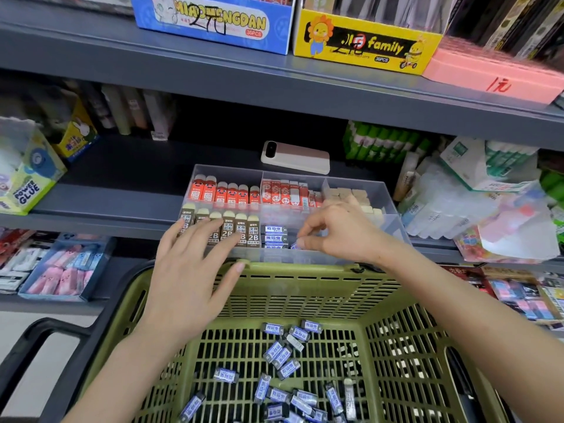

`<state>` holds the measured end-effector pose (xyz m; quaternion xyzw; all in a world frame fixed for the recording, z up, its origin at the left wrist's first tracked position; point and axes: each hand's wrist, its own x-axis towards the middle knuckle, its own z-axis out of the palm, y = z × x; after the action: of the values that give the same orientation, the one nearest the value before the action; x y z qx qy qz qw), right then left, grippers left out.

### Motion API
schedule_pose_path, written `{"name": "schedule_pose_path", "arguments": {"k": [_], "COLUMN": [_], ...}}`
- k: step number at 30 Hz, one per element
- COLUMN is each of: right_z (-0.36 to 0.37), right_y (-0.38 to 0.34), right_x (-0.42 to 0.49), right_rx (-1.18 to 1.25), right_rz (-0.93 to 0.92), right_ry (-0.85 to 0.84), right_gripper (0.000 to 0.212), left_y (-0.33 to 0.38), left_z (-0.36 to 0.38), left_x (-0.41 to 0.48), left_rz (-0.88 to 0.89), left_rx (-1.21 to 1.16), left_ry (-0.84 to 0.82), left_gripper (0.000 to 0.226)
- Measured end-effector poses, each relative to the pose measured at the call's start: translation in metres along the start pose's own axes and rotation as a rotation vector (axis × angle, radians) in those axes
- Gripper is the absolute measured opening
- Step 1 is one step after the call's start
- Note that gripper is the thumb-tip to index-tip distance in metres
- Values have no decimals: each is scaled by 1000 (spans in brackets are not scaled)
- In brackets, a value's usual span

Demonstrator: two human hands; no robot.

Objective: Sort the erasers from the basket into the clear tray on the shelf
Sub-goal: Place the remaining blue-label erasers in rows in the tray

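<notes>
Blue-label eraser [294, 246] pinched in right hand [338, 232] grip, at front-middle slot of clear tray [396, 227]. Left hand [189, 270] grip spread, held over tray front-left. Best slid flat against stacked erasers [275, 238], label up tbh. Loose erasers [282, 358] left in basket [305, 271] below tray.

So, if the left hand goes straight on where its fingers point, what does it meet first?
Probably the brown 2B erasers in the clear tray; fingertips of the left hand overlap them in view, but depth is unclear.
</notes>
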<state>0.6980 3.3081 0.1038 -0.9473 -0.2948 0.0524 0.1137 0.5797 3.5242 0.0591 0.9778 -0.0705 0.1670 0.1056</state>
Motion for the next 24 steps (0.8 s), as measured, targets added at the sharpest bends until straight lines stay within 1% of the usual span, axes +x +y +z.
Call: {"name": "schedule_pose_path", "arguments": {"k": [5, 8, 10, 12, 16, 19, 20, 22, 24], "right_z": [-1, 0, -2, -3, -2, 2, 4, 5, 3], "right_y": [2, 0, 0, 0, -2, -3, -4, -7, -10], "right_x": [2, 5, 4, 2, -9, -17, -20, -26, -35], "right_rx": [-145, -136, -108, -120, -163, -126, -104, -50, 15], "right_rz": [-15, -20, -18, -26, -86, -82, -67, -39, -37], "right_ry": [-80, -88, -99, -145, -238, -260, -249, -167, 16], "right_gripper": [14, 18, 34, 49, 59, 73, 73, 58, 41], "left_y": [-1, 0, 0, 0, -1, -2, -2, -2, -2], "left_z": [1, 0, 1, 1, 3, 5, 6, 7, 6], "left_x": [0, 0, 0, 0, -1, -1, -1, -2, -2], "left_rz": [1, -1, -1, 2, 12, 23, 28, 35, 36], "left_rx": [-6, -11, -13, -14, -12, -14, -14, -17, -23], "left_ry": [-6, -2, 1, 5, 22, 46, 54, 72, 86], "left_gripper": [46, 47, 47, 47, 47, 47, 47, 46, 46]}}
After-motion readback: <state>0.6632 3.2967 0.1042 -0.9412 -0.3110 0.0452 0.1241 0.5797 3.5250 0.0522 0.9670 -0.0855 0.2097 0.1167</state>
